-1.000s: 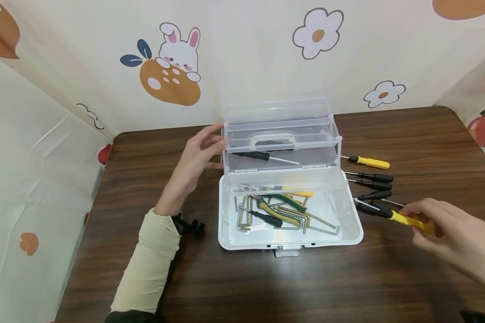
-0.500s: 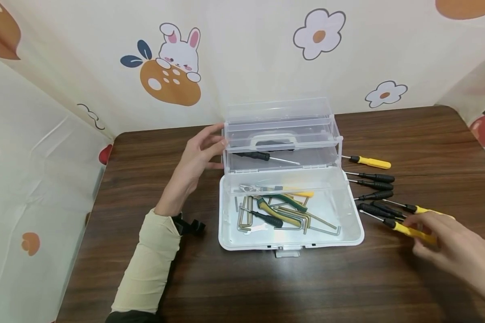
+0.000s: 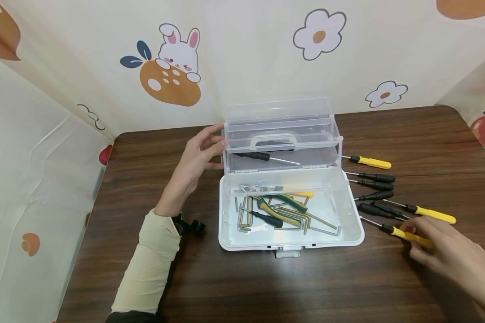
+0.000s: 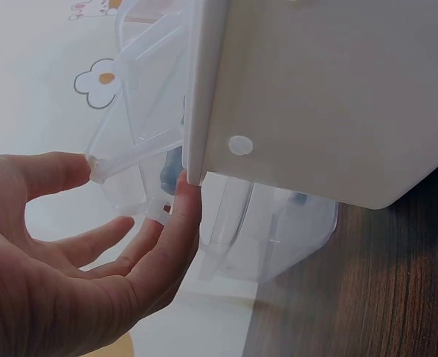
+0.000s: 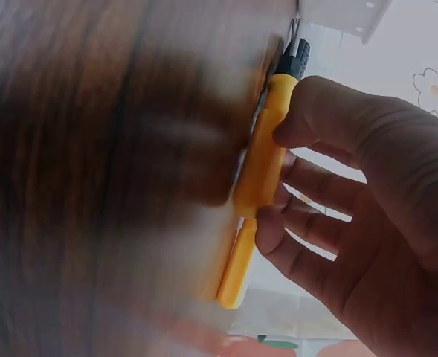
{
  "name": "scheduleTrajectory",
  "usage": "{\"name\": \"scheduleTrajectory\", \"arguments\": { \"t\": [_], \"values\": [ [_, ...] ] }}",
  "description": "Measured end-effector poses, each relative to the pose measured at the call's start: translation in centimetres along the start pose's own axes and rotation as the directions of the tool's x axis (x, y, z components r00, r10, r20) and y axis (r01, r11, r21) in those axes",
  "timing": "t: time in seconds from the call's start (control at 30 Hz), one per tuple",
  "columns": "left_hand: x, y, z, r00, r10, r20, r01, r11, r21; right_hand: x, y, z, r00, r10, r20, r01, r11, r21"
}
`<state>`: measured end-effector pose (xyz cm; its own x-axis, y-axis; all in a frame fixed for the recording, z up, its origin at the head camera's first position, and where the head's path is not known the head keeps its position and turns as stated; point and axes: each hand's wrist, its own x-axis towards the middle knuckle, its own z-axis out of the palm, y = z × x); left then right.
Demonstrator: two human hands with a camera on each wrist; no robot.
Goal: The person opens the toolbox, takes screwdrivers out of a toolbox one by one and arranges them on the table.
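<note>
While the left hand (image 3: 196, 154) steadies the toolbox (image 3: 283, 148) with relaxed fingers, the right hand (image 3: 448, 255) pinches a light, stiff, probably slippery screwdriver (image 3: 408, 235) mid-handle.

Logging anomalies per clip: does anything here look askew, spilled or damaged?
Nothing stands out. The toolbox sits open and intact, screwdrivers lie in a loose row beside it, and the right hand pinches a yellow screwdriver.

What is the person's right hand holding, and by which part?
The right hand pinches a yellow-handled screwdriver by its yellow handle, thumb and fingers on it. The left hand only touches the side of the clear toolbox.
</note>
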<state>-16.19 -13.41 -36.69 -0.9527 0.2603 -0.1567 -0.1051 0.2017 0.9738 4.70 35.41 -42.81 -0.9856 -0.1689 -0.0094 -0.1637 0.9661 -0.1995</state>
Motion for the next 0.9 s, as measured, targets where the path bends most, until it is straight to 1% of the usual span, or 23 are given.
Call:
{"name": "scheduleTrajectory", "arguments": {
  "t": [0.2, 0.3, 0.4, 0.53, 0.63, 0.73, 0.83, 0.9],
  "values": [
    [-0.1, 0.0, 0.0, 1.0, 0.002, 0.001, -0.002, 1.0, 0.003, -0.1, -0.3, -0.3, 0.996, -0.07, -0.055, 0.069, 0.998, -0.009],
    [-0.1, -0.1, 0.0, 1.0, 0.002, 0.002, -0.002, 1.0, -0.007, -0.1, -0.5, -0.5, 0.996, -0.065, -0.059, 0.065, 0.998, -0.007],
    [-0.1, 0.0, 0.0, 1.0, 0.004, 0.006, -0.004, 1.0, -0.013, 0.0, -0.8, -1.0, 0.993, -0.07, -0.095, 0.07, 0.998, -0.004],
    [-0.1, 0.0, -0.1, 1.0, 0.004, 0.008, -0.003, 1.0, -0.011, 0.7, -1.8, -2.2, 0.984, -0.099, -0.145, 0.098, 0.995, -0.018],
    [-0.2, 0.1, -0.1, 1.0, 0.002, 0.007, -0.002, 1.0, -0.012, 1.4, -3.3, -3.3, 0.98, -0.126, -0.152, 0.124, 0.992, -0.024],
    [-0.2, 0.1, -0.1, 1.0, 0.002, 0.008, -0.002, 1.0, -0.01, 2.3, -4.8, -4.3, 0.968, -0.181, -0.177, 0.181, 0.983, -0.016],
    [-0.2, 0.1, -0.1, 1.0, 0.003, 0.009, -0.002, 1.0, -0.008, 3.3, -6.4, -5.2, 0.94, -0.261, -0.218, 0.267, 0.964, -0.004],
    [-0.1, 0.1, 0.0, 1.0, 0.004, 0.013, -0.004, 1.0, -0.009, 4.2, -7.5, -5.6, 0.918, -0.32, -0.235, 0.331, 0.943, 0.008]
  ]
}}
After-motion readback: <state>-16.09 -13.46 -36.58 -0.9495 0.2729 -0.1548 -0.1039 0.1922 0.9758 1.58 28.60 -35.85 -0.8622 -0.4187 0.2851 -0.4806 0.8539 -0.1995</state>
